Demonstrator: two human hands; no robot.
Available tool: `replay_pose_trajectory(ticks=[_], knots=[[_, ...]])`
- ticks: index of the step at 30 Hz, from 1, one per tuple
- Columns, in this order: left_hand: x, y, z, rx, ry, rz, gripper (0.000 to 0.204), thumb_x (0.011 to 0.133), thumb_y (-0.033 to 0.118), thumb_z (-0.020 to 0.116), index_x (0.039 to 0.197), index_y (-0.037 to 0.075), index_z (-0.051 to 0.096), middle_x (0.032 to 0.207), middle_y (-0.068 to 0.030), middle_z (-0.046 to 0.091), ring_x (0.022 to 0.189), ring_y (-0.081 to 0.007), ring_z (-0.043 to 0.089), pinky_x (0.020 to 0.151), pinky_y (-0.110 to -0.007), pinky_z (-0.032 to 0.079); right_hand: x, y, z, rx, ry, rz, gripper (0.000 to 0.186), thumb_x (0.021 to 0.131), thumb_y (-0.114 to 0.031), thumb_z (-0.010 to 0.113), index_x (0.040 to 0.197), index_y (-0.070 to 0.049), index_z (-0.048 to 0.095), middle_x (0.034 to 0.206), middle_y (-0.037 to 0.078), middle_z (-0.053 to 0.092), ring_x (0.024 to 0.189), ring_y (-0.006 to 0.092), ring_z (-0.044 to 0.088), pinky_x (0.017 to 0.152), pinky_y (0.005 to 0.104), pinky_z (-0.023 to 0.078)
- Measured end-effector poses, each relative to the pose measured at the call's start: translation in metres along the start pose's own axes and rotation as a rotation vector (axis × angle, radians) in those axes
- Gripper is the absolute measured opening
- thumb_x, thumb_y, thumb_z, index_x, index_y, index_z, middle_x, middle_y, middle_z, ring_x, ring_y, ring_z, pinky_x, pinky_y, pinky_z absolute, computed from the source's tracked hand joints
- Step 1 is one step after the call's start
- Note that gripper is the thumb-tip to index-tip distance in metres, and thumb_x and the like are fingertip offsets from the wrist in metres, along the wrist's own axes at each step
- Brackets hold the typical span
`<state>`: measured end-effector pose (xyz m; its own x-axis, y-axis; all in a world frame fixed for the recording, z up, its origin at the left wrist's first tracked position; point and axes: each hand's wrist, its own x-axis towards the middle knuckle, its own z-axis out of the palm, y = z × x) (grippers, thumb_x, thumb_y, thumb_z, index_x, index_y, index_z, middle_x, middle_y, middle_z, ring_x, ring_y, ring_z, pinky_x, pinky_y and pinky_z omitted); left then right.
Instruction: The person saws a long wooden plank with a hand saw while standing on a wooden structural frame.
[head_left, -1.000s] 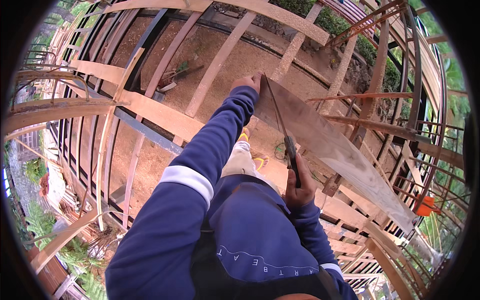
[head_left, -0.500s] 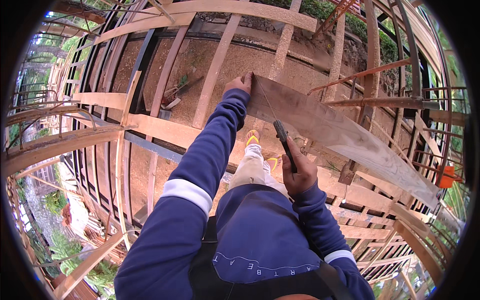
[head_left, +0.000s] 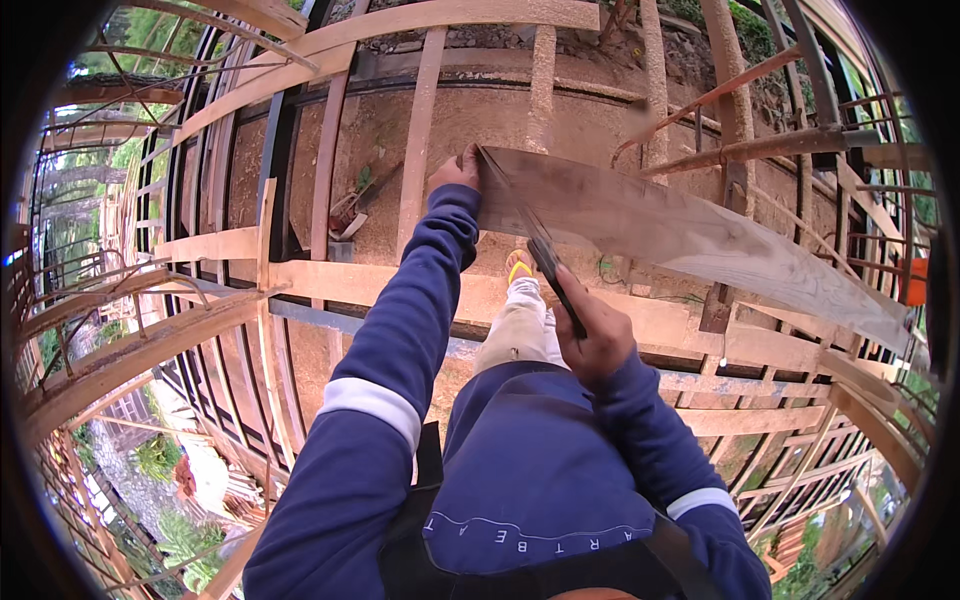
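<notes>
A long, wide wooden board stretches from the middle of the view to the far right. My left hand is closed on its left end, thumb near the top edge. In my right hand is a handsaw, gripped by its dark handle. Its thin blade runs slantwise from the handle toward the board's left corner, close to my left fingers. The blade is blurred, and how deep it sits in the wood I cannot tell. My right hand is below the board, nearer my body.
Below lies a frame of timber beams with gaps showing brown ground. A crosswise plank runs near my yellow-strapped sandal. Rusty bars jut in at right, by an orange object. Curved timbers stand left.
The whole view has shifted a little. The saw handle has moved slightly forward, closer to the board. My left hand still grips the board's end. One sandal has gone out of sight.
</notes>
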<state>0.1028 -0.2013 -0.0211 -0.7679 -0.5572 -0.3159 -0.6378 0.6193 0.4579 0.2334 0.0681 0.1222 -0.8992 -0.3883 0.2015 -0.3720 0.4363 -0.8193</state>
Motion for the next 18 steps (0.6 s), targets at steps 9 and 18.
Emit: replay_pose_trajectory(ticks=[9,18], knots=[[-0.015,0.016,-0.008,-0.055,0.043,0.038,0.082,0.093,0.073,0.031,0.11,0.002,0.069,0.106,-0.0284,0.067,0.106,-0.0474,0.061,0.091,-0.051,0.048,0.004,0.002,-0.002,0.03,-0.01,0.036,0.047,0.09,-0.011,0.064,0.135,-0.004,0.055,0.075,0.019,0.064,0.063,0.0338,0.064,0.058,0.0426,0.05],[-0.007,0.021,-0.001,-0.008,0.049,0.024,0.078,0.094,0.07,0.032,0.107,0.003,0.07,0.103,-0.0293,0.067,0.103,-0.0481,0.062,0.089,-0.052,0.049,0.061,0.029,0.025,0.003,0.031,-0.009,0.048,0.09,-0.013,0.064,0.136,-0.008,0.055,0.073,0.017,0.064,0.064,0.0318,0.064,0.058,0.0414,0.05]])
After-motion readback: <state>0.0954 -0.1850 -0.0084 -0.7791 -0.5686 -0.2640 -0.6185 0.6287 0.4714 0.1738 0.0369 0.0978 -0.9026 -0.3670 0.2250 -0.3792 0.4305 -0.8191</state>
